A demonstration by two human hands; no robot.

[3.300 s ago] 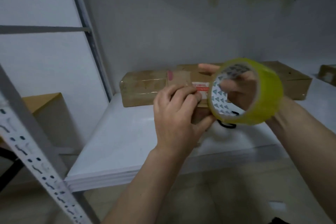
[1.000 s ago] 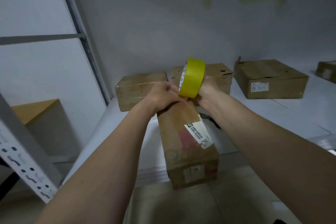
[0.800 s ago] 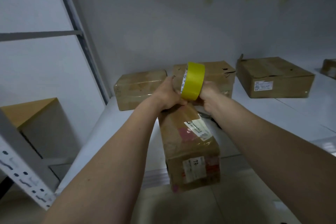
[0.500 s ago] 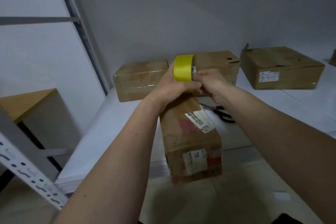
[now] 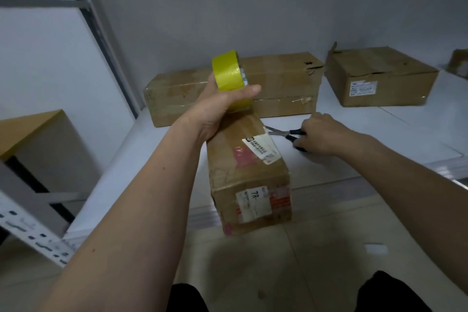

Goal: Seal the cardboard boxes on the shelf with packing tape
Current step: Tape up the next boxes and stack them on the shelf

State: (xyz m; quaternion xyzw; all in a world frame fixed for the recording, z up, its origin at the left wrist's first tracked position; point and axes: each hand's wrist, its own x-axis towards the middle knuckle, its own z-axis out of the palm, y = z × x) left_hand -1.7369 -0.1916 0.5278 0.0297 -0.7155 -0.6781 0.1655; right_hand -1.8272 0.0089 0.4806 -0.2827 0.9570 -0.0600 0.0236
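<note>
1. Box [image 5: 247,159] lies lengthwise on the shelf [image 5: 152,149], near end jutting over the front edge, labels on top and on the near face.
2. Tape [image 5: 229,77], a yellow roll, held upright over the far end of the box by the left hand [image 5: 222,106], fingers and thumb curled round it.
3. Half a second earlier gripped by both hands at that far end; now left to the left hand alone.
4. Right hand [image 5: 320,134] gone out to the right, down on the shelf beside the box, fingers curled over the black handles of the scissors [image 5: 286,134].
5. Cannot tell whether those handles are gripped yet or only touched.
6. Blades pointing at the box, tips just beside its right edge.
7. Reads as: strip pulled and laid, cutting next; loose strip itself too hard to make out.
8. Likely need: keep the roll taut and steady with the left hand so the cut lands clean near the box end.
9. Risk: box overhangs the shelf, so a hard tug on the tape could shift or tip it.
10. Further boxes wait at the back: two side by side behind the roll [image 5: 177,96], one more [image 5: 379,78] well to the right, flap corner lifted.
</note>
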